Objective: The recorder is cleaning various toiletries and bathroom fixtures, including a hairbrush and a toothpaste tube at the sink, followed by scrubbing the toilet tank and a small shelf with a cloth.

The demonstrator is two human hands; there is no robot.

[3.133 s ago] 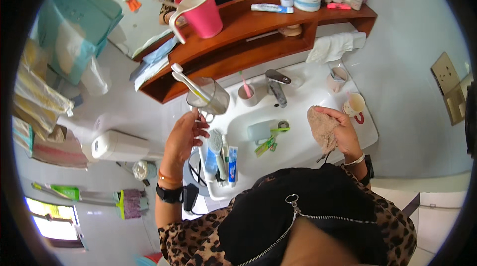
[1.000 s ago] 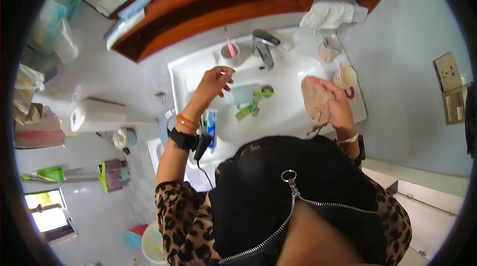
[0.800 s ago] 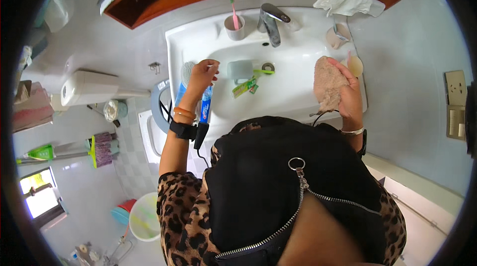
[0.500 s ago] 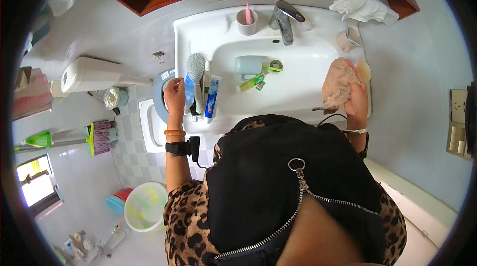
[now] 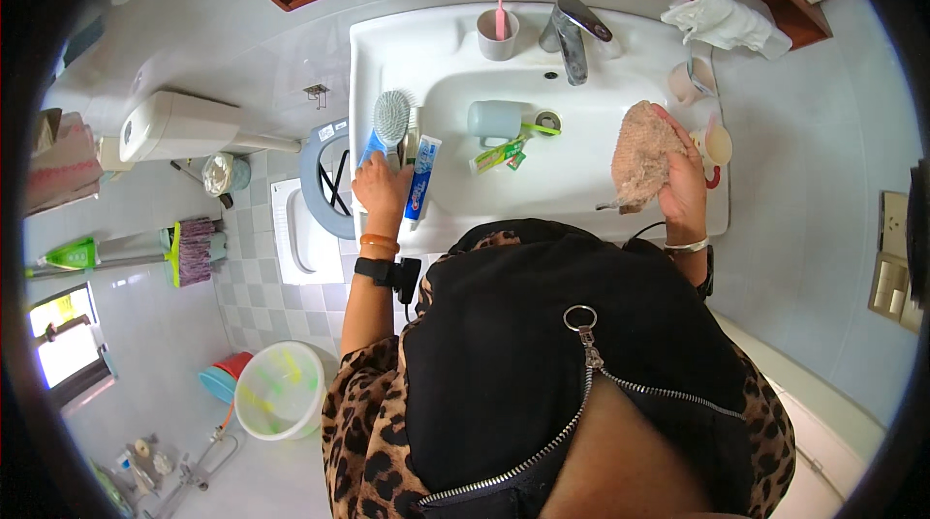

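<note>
My left hand (image 5: 381,193) is over the left ledge of the sink, its thumb and fingers apart around the handle of a grey hairbrush (image 5: 391,118). Part of that handle is hidden beneath it. A blue flat packet (image 5: 371,145) lies by my fingertips, and a blue and white toothpaste tube (image 5: 421,178) lies just right of my thumb. My right hand (image 5: 686,188) grips a fluffy pinkish-beige cloth (image 5: 645,156), held up over the right side of the white sink (image 5: 572,191).
The basin holds a light-blue cup (image 5: 494,119), a green toothbrush (image 5: 542,129) and a green packet (image 5: 497,157). Behind it stand a cup (image 5: 497,39) with a pink toothbrush and a faucet (image 5: 573,39). Right: a pink cup (image 5: 690,81), a yellowish cup (image 5: 716,146).
My left hand has moved right, from beside the ledge onto the hairbrush handle. The cloth in my right hand has shifted slightly left, with more of my fingers showing along its edge.
</note>
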